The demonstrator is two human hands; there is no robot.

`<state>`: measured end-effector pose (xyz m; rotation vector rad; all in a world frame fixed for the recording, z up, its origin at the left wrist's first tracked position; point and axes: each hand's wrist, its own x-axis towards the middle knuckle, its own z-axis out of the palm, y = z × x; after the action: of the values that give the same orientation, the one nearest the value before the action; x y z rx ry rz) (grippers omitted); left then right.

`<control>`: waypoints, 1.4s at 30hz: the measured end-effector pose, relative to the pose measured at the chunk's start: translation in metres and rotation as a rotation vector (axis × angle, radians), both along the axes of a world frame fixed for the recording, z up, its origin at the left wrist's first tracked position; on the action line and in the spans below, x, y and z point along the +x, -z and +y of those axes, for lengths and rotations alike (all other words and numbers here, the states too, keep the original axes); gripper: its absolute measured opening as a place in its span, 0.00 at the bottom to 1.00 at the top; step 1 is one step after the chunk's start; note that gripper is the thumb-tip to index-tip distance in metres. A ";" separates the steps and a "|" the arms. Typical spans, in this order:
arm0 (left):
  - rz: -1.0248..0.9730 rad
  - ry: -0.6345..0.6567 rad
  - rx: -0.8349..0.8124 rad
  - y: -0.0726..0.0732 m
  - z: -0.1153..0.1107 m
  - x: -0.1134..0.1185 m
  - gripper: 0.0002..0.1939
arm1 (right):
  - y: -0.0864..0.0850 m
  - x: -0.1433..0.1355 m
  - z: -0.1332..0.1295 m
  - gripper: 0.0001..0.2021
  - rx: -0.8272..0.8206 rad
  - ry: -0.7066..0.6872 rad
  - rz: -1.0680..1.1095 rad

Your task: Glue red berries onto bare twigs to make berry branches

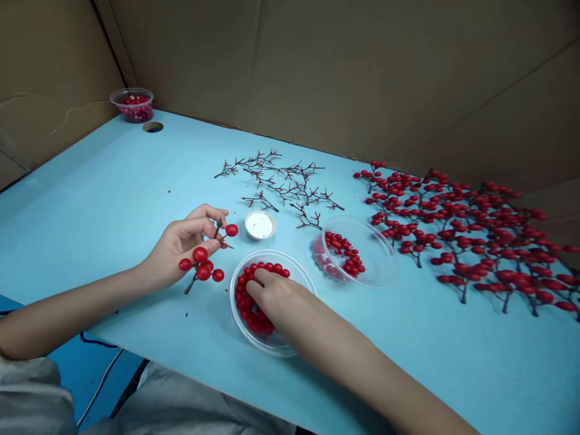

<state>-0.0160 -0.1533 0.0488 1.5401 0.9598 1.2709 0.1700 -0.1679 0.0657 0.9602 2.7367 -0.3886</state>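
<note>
My left hand [188,244] pinches a dark twig [189,286] that bears several round red berries, some below the thumb and one beyond the fingertips. My right hand [276,296] reaches into a round clear tub [309,279] of loose red berries [256,320]; its fingertips are down among the berries, and what they hold is hidden. Just beyond the tub stands a small white cup [260,225] with white contents and dark specks on top.
Bare branched twigs [285,181] lie behind the cup. Right of them are a clear tub of red berries [353,266] and many berry-covered branches [471,235]. Another berry tub [136,109] stands at the far left corner, near a round table hole [153,127]. Cardboard walls surround the back.
</note>
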 end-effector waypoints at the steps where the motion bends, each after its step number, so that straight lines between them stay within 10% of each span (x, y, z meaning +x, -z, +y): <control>1: 0.000 0.001 0.001 0.001 0.000 0.000 0.09 | 0.001 0.001 0.001 0.13 -0.020 -0.007 0.030; 17: 0.448 0.016 0.465 0.003 -0.009 -0.003 0.06 | -0.017 -0.004 -0.002 0.06 0.238 0.185 0.991; 42: 0.373 0.079 0.526 0.007 -0.012 0.000 0.05 | 0.009 -0.014 -0.008 0.09 0.394 0.113 1.113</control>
<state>-0.0158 -0.1652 0.0422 2.2611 0.8118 1.2650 0.1562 -0.1758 0.0572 1.2573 3.8788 -0.5288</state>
